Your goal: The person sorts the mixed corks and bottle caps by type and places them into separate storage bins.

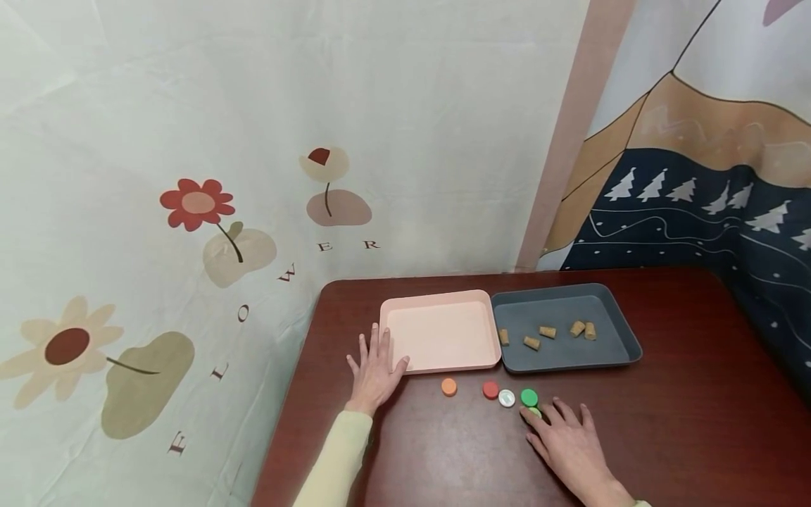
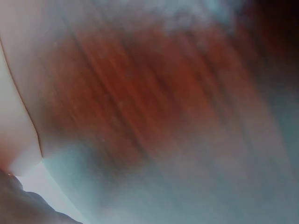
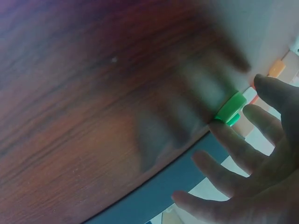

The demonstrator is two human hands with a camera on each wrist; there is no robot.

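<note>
Light-green round plastic cap (image 1: 536, 411), lying on the dark red-brown wooden table (image 1: 443, 451), on the near side of a darker green round cap (image 1: 529, 397). Touching that neighbour or just beside it; cannot tell which. Partly covered by a fingertip of the bare right hand (image 1: 570, 445).

Not grasped, by the look of the right wrist view: right fingers apart and slightly bent, none wrapped round the cap. Cannot tell whether lightly touched. Probably spread low like this to suit so flat a disc, with only a thin edge to catch.

Released as well, the bare left hand (image 1: 372, 370): laid with splayed fingers over the near left corner of a shallow pink rectangular tray (image 1: 443, 331), thumb at the near rim. Perhaps there to steady the tray, perhaps merely resting; too blurred in the left wrist view to settle.

Leftward along the table: a white round cap with a greyish centre (image 1: 506, 398), a red round cap (image 1: 491, 389) and, farther off, an orange round cap (image 1: 449, 387). Likely set in front of the trays for easy reach.

Beside the pink tray, rims meeting or nearly so: a shallow dark-grey rectangular tray (image 1: 557, 304), with five small brown cylindrical corks (image 1: 548, 332) inside. Apparently placed there to stop rolling, thanks to low walls.
</note>
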